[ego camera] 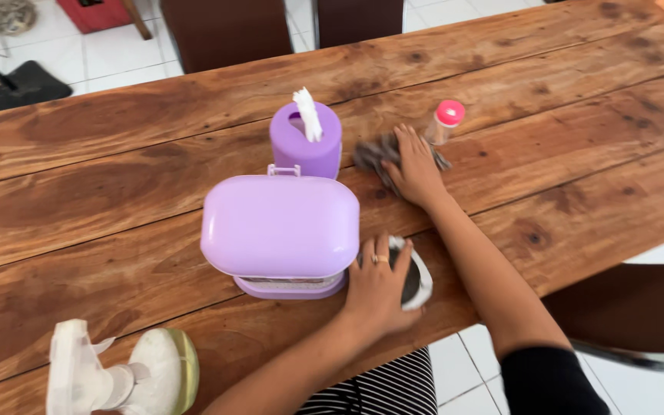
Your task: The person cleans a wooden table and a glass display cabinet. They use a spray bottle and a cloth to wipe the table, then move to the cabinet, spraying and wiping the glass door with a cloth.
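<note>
At the tabletop's near edge I see a white spray bottle [117,373] by the left corner, then a lilac lidded box [280,230]. My left hand [378,280] grasps a white-rimmed dark object [416,277] beside it. Farther in, my right hand [415,169] presses flat, fingers open, on a grey cloth [374,154].

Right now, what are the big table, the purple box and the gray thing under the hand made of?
The table looks like wood with a low sheen: grain, knots and plank seams show. The purple box seems smooth plastic, evenly coloured with soft shine and rounded corners. The gray thing under the right hand looks like soft cloth, since it is crumpled; its exact fabric cannot be told.
</note>
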